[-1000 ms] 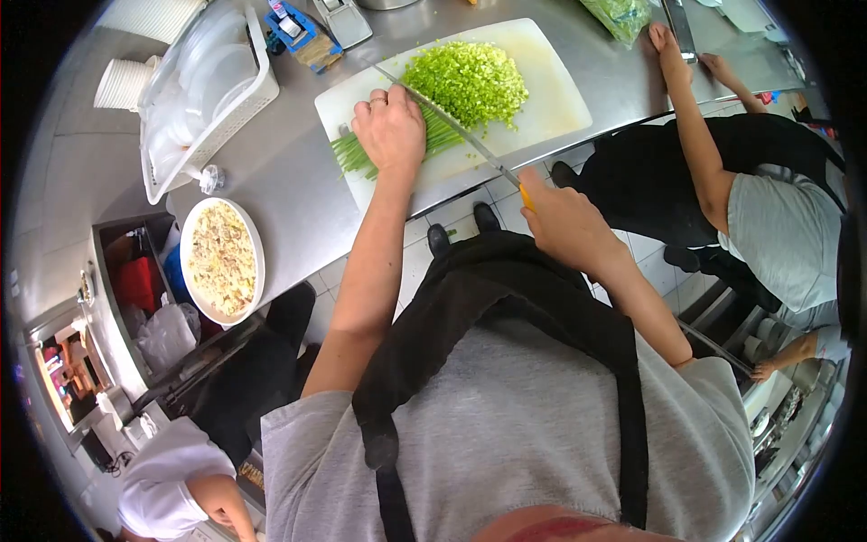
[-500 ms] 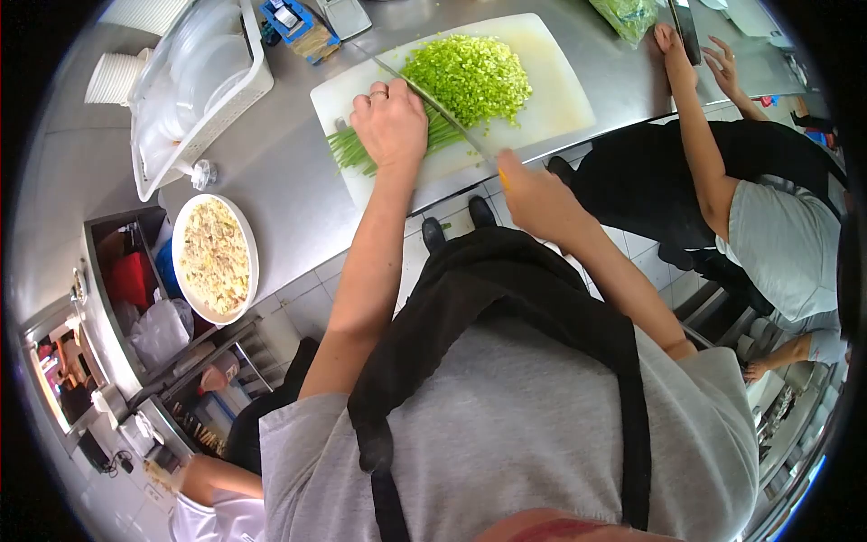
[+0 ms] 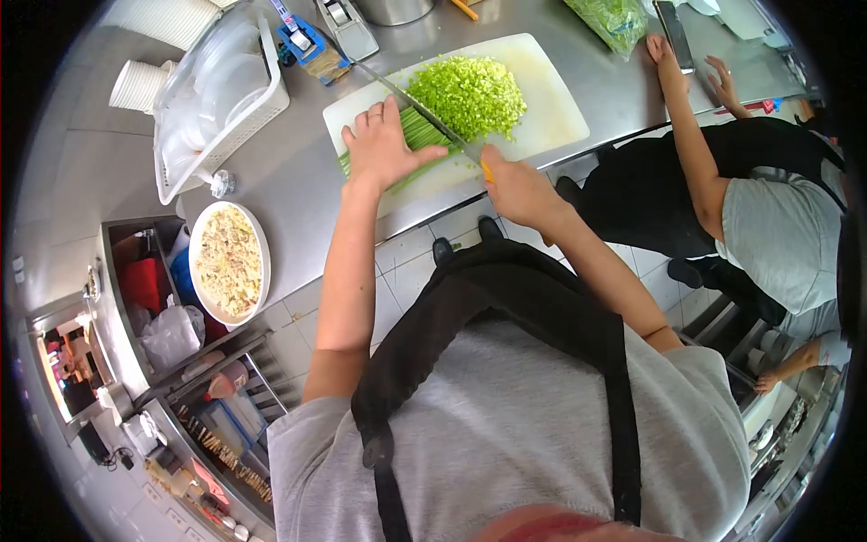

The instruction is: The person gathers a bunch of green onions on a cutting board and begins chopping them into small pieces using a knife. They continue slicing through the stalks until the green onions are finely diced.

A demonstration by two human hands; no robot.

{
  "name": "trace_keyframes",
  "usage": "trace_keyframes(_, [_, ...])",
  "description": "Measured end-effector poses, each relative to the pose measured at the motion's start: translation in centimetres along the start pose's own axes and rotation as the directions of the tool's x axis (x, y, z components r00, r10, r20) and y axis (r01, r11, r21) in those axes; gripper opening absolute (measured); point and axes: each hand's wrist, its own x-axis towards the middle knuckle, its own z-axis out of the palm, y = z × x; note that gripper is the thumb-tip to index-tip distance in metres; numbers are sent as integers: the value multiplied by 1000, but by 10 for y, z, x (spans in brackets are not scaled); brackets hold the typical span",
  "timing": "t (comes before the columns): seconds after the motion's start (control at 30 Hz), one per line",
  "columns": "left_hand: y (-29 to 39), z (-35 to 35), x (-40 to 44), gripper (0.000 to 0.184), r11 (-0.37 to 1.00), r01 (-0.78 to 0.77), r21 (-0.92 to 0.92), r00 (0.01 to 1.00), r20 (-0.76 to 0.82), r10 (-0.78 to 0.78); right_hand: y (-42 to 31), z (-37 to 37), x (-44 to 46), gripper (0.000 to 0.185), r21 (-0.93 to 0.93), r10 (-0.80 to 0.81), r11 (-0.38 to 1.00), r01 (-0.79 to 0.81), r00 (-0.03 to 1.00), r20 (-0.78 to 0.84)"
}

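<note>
On the white cutting board (image 3: 555, 108) lies a heap of chopped green onion (image 3: 470, 95), with uncut green stalks (image 3: 418, 134) to its left. My right hand (image 3: 519, 188) is wrapped round the yellow handle of a long knife (image 3: 424, 110), whose blade slants up and left between the heap and the stalks. My left hand (image 3: 384, 149) rests on the stalks with thumb and fingers spread apart; its palm hides part of them.
An oval dish of food (image 3: 229, 262) sits at the counter's left edge, below a white basket (image 3: 221, 135) of plastic lids. Blue-wrapped item (image 3: 312, 50) and metal container (image 3: 395, 7) stand behind the board. A co-worker's arm (image 3: 691, 135) is at right, beside a phone (image 3: 673, 36) and bagged greens (image 3: 614, 20).
My left hand has gone from bunched fingers to a spread thumb and fingers on the stalks. My right hand has shifted left with the knife. The person at lower left has left the view.
</note>
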Motion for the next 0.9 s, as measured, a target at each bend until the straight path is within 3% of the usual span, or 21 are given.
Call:
trace_keyframes(0.03, [2,-2,-3,98,997,-41,65,997,67,36,0,0,0,25,-1,-3,1000,3,1000,-3])
trace_keyframes(0.13, [2,8,-8,101,993,-63,96,996,68,56,-3,0,0,27,-44,41,998,-39,999,24])
trace_keyframes(0.27, [-5,21,-12,95,990,-117,73,993,11,117,-6,-4,-2,28,-50,44,998,-42,998,37])
trace_keyframes(0.43, [-9,24,-17,81,995,-84,60,996,-34,87,-4,-8,-5,28,-69,55,996,-53,998,37])
trace_keyframes(0.63, [0,14,-14,80,998,-15,67,1000,15,14,-2,-12,-6,27,-69,34,997,-32,999,18])
trace_keyframes(0.77, [2,18,-3,82,998,-18,64,1000,24,17,1,-2,-3,26,-82,44,996,-43,999,9])
trace_keyframes(0.9, [3,12,-5,96,998,-11,56,1000,26,10,3,-5,-6,27,-82,15,997,-15,1000,-4])
